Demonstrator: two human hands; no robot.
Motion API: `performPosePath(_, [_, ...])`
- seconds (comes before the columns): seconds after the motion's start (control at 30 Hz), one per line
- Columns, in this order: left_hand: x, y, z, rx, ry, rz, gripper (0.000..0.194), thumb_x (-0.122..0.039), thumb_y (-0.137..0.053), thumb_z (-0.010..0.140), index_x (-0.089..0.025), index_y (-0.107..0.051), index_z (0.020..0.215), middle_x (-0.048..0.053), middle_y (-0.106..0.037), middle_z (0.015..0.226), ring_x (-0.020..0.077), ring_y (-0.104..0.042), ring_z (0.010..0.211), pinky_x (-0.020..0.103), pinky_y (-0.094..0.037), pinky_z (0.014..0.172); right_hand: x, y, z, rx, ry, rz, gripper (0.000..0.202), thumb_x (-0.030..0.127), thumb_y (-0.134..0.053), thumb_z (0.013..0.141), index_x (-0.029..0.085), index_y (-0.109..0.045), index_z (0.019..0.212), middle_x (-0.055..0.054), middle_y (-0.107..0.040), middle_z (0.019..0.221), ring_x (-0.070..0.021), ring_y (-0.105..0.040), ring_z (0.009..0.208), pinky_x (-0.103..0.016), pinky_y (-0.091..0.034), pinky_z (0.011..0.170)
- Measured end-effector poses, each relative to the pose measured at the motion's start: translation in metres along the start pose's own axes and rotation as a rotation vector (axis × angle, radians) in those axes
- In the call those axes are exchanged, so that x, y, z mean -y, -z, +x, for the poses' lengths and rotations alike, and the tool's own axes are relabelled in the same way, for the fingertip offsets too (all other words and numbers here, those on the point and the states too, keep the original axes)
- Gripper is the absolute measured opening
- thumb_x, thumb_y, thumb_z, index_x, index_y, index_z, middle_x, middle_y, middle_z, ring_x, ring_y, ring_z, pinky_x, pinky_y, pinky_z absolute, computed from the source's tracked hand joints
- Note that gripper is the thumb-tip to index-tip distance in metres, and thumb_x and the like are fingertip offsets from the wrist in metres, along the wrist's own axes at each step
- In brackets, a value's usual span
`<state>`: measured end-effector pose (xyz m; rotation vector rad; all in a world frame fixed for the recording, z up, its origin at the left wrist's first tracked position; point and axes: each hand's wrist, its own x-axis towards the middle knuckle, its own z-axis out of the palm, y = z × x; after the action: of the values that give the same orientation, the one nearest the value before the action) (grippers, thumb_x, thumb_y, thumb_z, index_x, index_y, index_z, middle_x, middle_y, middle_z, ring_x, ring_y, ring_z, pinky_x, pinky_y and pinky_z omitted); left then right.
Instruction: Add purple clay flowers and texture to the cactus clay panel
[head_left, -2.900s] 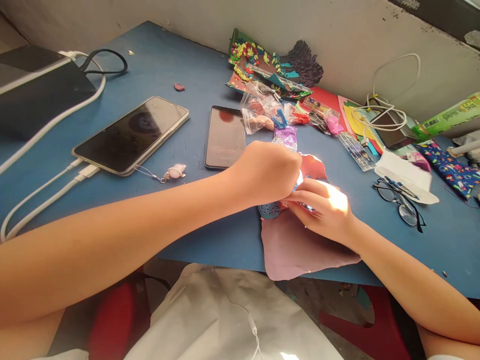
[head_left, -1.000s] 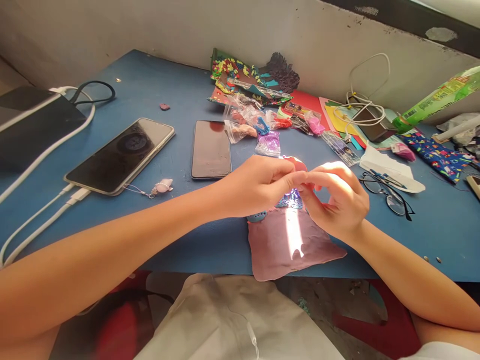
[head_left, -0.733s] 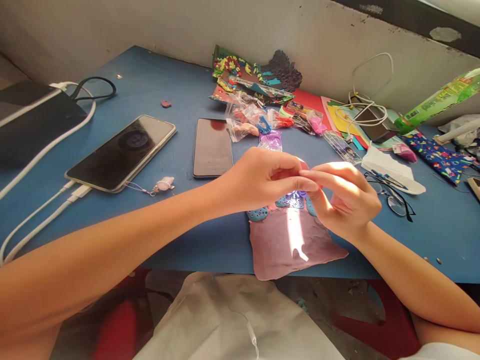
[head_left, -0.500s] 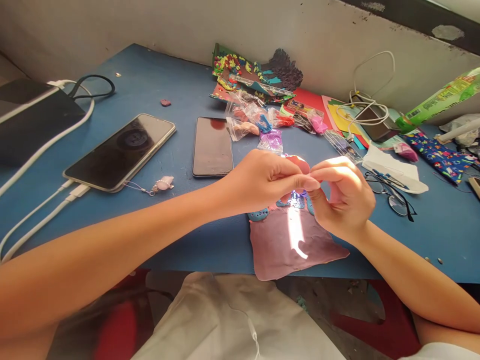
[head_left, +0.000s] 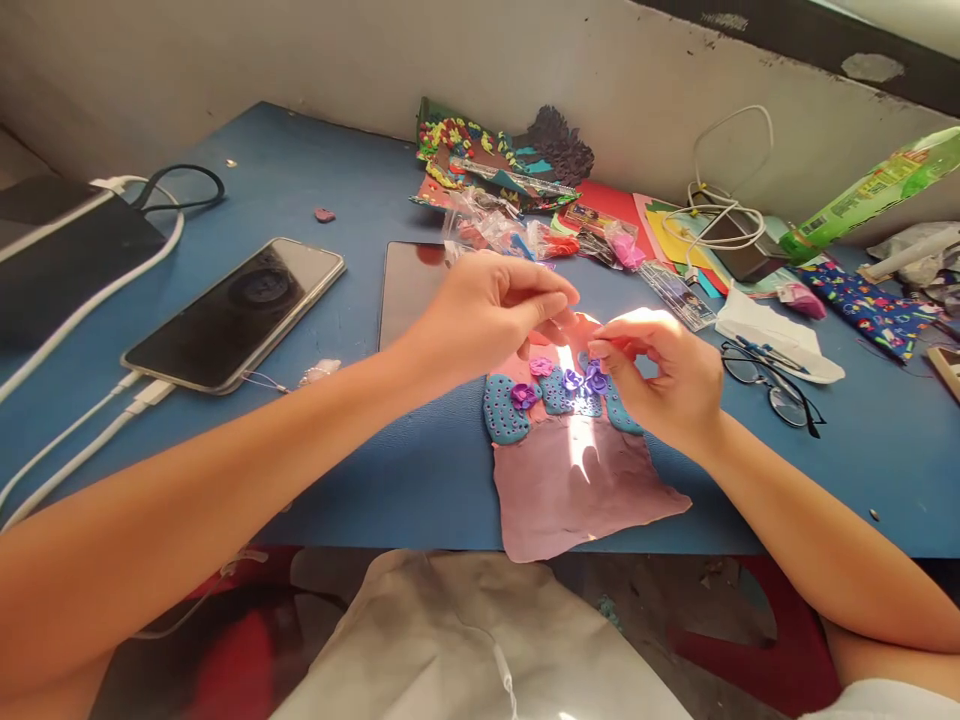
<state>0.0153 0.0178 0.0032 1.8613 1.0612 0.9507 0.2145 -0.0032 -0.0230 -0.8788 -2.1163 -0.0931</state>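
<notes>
A flat clay picture (head_left: 581, 490) lies at the table's front edge, its lower part plain mauve. Blue dotted clay patches (head_left: 506, 410) cross its upper part, with purple clay flowers (head_left: 596, 377) and a pink clay flower (head_left: 541, 367) on and beside them. Above its top left side, my left hand (head_left: 499, 310) has thumb and fingers pinched together. My right hand (head_left: 664, 375) pinches thumb against forefinger just right of the flowers. Whatever either pinch holds is too small or hidden to make out. A gap separates the two hands.
Left of the hands lies a phone (head_left: 236, 315) with white cables; a second phone (head_left: 409, 290) is partly behind my left forearm. Clay packets (head_left: 487, 225) and a clay-covered piece (head_left: 480, 150) are at the back. Eyeglasses (head_left: 787, 400) and a green bottle (head_left: 870, 190) stand to the right.
My hands were touching at the fingertips and have drawn apart. The left moved up and left, the right slightly left, and more of the flowers and blue patches shows.
</notes>
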Motion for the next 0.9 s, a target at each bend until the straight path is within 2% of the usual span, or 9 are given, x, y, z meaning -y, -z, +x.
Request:
performPosePath(0.13, [0.009, -0.006, 0.001, 0.046, 0.024, -0.043, 0.018, -0.024, -0.059, 0.086, -0.014, -0.071, 0.078, 0.005, -0.072, 0.067, 0.0119, -0.066, 0.060, 0.023, -0.048, 0.052, -0.001, -0.004, -0.002, -0.038, 0.006, -0.057, 0.012, 0.021, -0.064, 0.086, 0.023, -0.052, 0.084, 0.006, -0.064, 0.067, -0.0051, -0.050, 0.044, -0.019, -0.042, 0.044])
performPosePath(0.23, [0.012, -0.007, 0.001, -0.012, -0.024, 0.001, 0.022, -0.031, -0.064, 0.083, -0.014, -0.069, 0.070, 0.003, -0.069, 0.061, 0.0113, -0.063, 0.059, 0.023, -0.047, 0.056, 0.000, -0.004, -0.004, -0.108, 0.015, -0.076, 0.022, 0.021, -0.066, 0.085, 0.023, -0.045, 0.075, 0.008, -0.056, 0.059, -0.0047, -0.044, 0.040, -0.019, -0.035, 0.036])
performPosePath(0.33, [0.014, -0.009, 0.000, -0.060, -0.067, 0.099, 0.024, -0.033, -0.061, 0.085, -0.015, -0.068, 0.071, 0.001, -0.067, 0.058, 0.0095, -0.059, 0.054, 0.022, -0.043, 0.053, 0.002, -0.002, -0.005, -0.113, 0.048, -0.179, 0.028, 0.023, -0.067, 0.084, 0.024, -0.041, 0.072, 0.009, -0.048, 0.051, -0.0056, -0.042, 0.037, -0.021, -0.028, 0.033])
performPosePath(0.4, [0.017, -0.011, -0.002, -0.063, -0.110, 0.192, 0.024, -0.033, -0.059, 0.086, -0.015, -0.069, 0.073, -0.001, -0.066, 0.058, 0.0084, -0.055, 0.051, 0.022, -0.038, 0.051, 0.003, -0.001, -0.007, -0.098, 0.067, -0.220, 0.027, 0.024, -0.066, 0.085, 0.025, -0.042, 0.073, 0.008, -0.049, 0.052, -0.0064, -0.044, 0.038, -0.022, -0.028, 0.033])
performPosePath(0.53, [0.026, -0.014, -0.004, -0.114, -0.342, 0.564, 0.027, -0.030, -0.057, 0.086, -0.016, -0.065, 0.066, -0.001, -0.060, 0.055, 0.0105, -0.051, 0.052, 0.024, -0.029, 0.049, 0.001, -0.001, -0.007, -0.056, 0.089, -0.104, 0.017, 0.022, -0.060, 0.089, 0.025, -0.044, 0.083, 0.004, -0.059, 0.065, -0.0075, -0.050, 0.044, -0.022, -0.034, 0.036])
performPosePath(0.63, [0.030, -0.014, -0.004, -0.146, -0.479, 0.715, 0.033, -0.030, -0.052, 0.089, -0.016, -0.061, 0.061, -0.001, -0.054, 0.050, 0.0117, -0.049, 0.051, 0.025, -0.025, 0.048, 0.000, 0.000, -0.003, -0.028, 0.142, -0.047, 0.014, 0.020, -0.060, 0.089, 0.026, -0.047, 0.090, 0.004, -0.064, 0.070, -0.0078, -0.051, 0.047, -0.022, -0.042, 0.042])
performPosePath(0.8, [0.028, -0.012, -0.004, -0.199, -0.475, 0.757, 0.040, -0.033, -0.041, 0.095, -0.017, -0.057, 0.062, 0.000, -0.053, 0.051, 0.0119, -0.044, 0.047, 0.026, -0.022, 0.046, -0.001, 0.004, 0.001, 0.042, 0.281, -0.101, 0.008, 0.015, -0.054, 0.091, 0.023, -0.054, 0.092, 0.000, -0.068, 0.071, -0.0119, -0.062, 0.059, -0.024, -0.051, 0.056])
performPosePath(0.9, [0.026, -0.011, -0.004, -0.246, -0.460, 0.760, 0.041, -0.032, -0.036, 0.097, -0.017, -0.054, 0.063, 0.000, -0.051, 0.050, 0.0125, -0.044, 0.047, 0.028, -0.022, 0.046, -0.001, 0.003, 0.000, 0.037, 0.285, -0.140, 0.017, 0.011, -0.045, 0.094, 0.023, -0.057, 0.098, -0.002, -0.072, 0.077, -0.0133, -0.068, 0.066, -0.025, -0.054, 0.062])
